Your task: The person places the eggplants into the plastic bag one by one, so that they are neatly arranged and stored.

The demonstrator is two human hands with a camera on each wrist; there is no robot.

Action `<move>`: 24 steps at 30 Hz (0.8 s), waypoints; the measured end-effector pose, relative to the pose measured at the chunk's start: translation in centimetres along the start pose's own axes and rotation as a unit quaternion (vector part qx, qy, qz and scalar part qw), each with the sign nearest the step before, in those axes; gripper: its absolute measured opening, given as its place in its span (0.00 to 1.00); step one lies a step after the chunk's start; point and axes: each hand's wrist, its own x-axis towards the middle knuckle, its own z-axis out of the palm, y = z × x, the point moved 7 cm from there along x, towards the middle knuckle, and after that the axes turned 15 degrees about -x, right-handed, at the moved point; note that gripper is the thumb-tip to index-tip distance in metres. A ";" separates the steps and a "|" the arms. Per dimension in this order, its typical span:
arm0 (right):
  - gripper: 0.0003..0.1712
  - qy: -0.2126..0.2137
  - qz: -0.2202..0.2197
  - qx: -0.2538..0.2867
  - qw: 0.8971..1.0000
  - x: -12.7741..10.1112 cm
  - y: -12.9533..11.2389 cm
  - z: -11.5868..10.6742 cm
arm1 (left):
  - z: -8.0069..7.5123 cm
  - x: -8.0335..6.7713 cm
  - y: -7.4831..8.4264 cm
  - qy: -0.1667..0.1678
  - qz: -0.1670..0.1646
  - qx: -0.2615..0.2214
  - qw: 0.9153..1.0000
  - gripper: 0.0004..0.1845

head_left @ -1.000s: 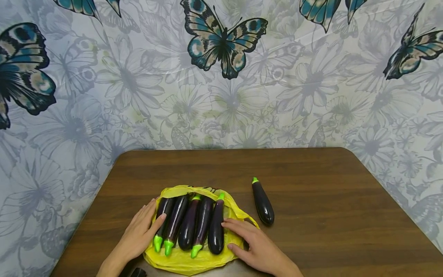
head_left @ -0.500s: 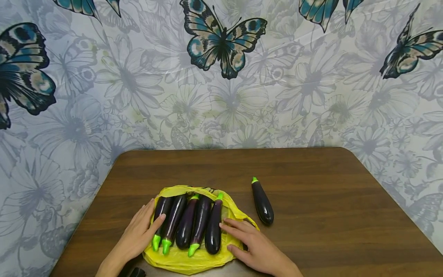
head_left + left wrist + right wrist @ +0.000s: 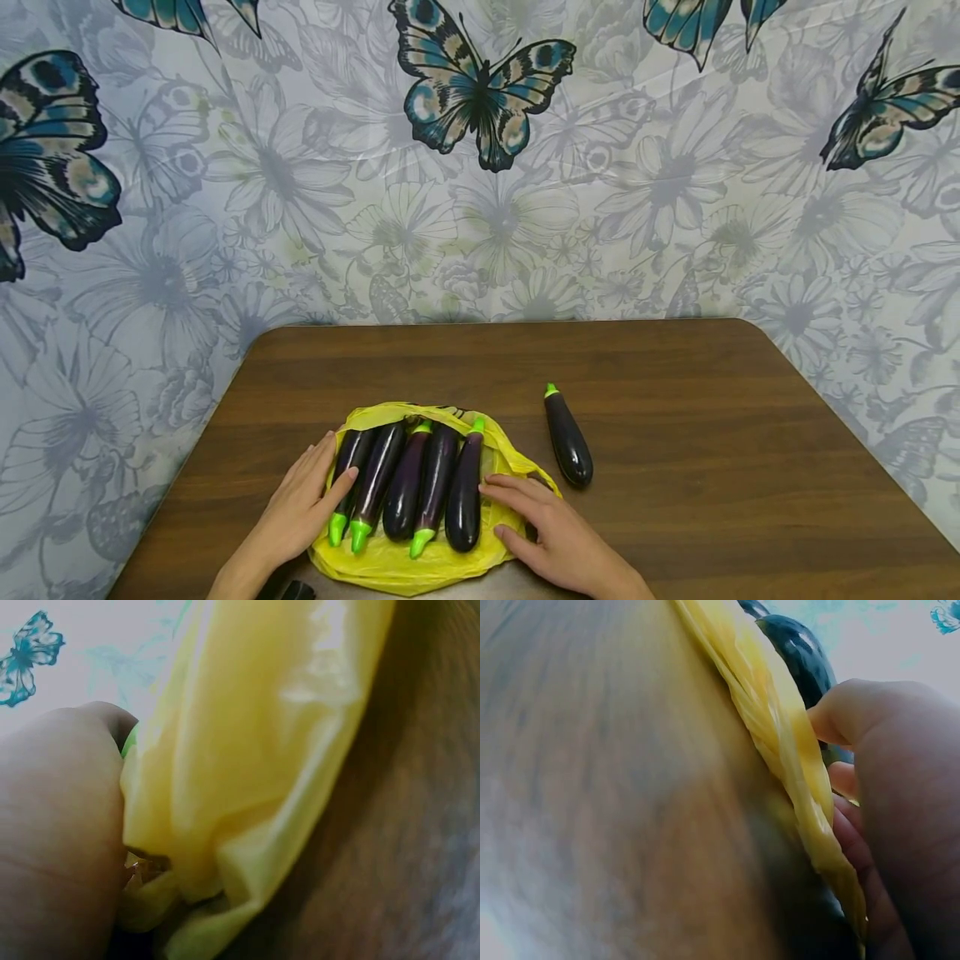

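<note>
Five eggplants [image 3: 408, 487] lay side by side on a yellow plastic bag [image 3: 390, 567] in the lower middle of the head frame, a sixth eggplant [image 3: 567, 437] just right of it on the brown table [image 3: 675, 375]. The left hand [image 3: 300, 504] and right hand [image 3: 547, 533] rested flat-fingered against the row's two sides, gripping nothing (apparently squaring the row up); adding the stray would call for lifting the right hand toward it.

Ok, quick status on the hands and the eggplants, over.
Left hand and right hand both open, flat against the row's ends. Five eggplants on yellow bag. One stray eggplant apart on the table.
</note>
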 end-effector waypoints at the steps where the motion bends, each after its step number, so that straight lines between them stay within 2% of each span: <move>1: 0.26 0.007 -0.003 0.000 1.000 0.0 0.0 -0.1 | 0.0 0.0 0.0 0.000 -0.001 0.000 1.000 0.43; 5: 0.26 0.033 -0.014 -0.004 0.999 0.1 -0.1 -0.3 | -0.1 0.0 -0.1 -0.004 -0.003 -0.002 1.000 0.44; 15: 0.24 0.028 -0.007 0.013 1.000 0.1 0.0 -0.5 | -0.1 0.0 -0.1 -0.005 0.000 0.001 1.000 0.43; 24: 0.22 0.049 -0.020 0.015 0.998 0.2 -0.1 -0.9 | -0.1 0.1 0.0 -0.003 0.001 0.001 1.000 0.42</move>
